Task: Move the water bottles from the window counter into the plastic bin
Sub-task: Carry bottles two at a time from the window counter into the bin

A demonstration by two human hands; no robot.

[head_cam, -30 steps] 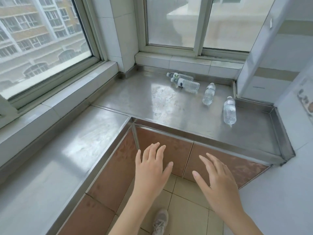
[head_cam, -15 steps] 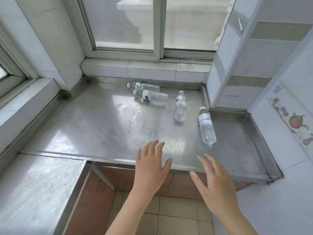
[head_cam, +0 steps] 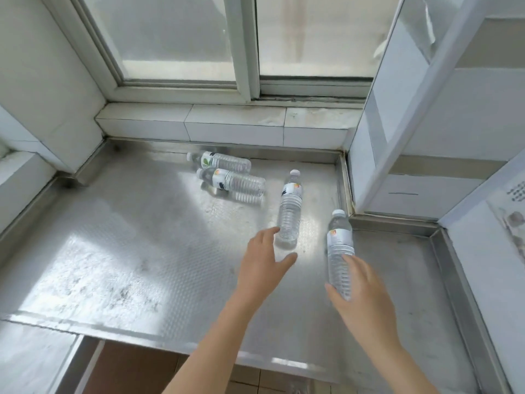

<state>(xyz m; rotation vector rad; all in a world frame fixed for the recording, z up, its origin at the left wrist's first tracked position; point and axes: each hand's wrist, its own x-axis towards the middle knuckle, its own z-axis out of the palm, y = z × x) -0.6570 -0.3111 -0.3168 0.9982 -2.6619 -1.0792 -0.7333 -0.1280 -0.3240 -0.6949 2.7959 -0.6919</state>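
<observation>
**Both hands close in on the first two bottles**

Two bare hands reach over a steel table [head_cam: 119,251] set under a frosted window [head_cam: 181,38], where four clear water bottles lie on their sides. The right hand [head_cam: 366,297] lies over the lower end of the nearest bottle [head_cam: 339,248], fingers spread and relaxed along it, its grip wide and not yet wrapped round the plastic. The left hand [head_cam: 264,260] hovers with fingers straight, its fingertips just beside the base of the second bottle [head_cam: 289,209]; whether they touch it cannot be told. Two more bottles [head_cam: 233,173] rest side by side near the tiled sill [head_cam: 233,123] at the back, well apart from either hand.

The step in hand looks like the first pickup, with nothing lifted so far. The plastic bin is not in view. The next move likely calls for each hand to curl round its bottle at mid-body, since smooth round bottles on polished steel may roll away from a glancing touch, then to carry them off toward the bin, wherever it stands.
</observation>
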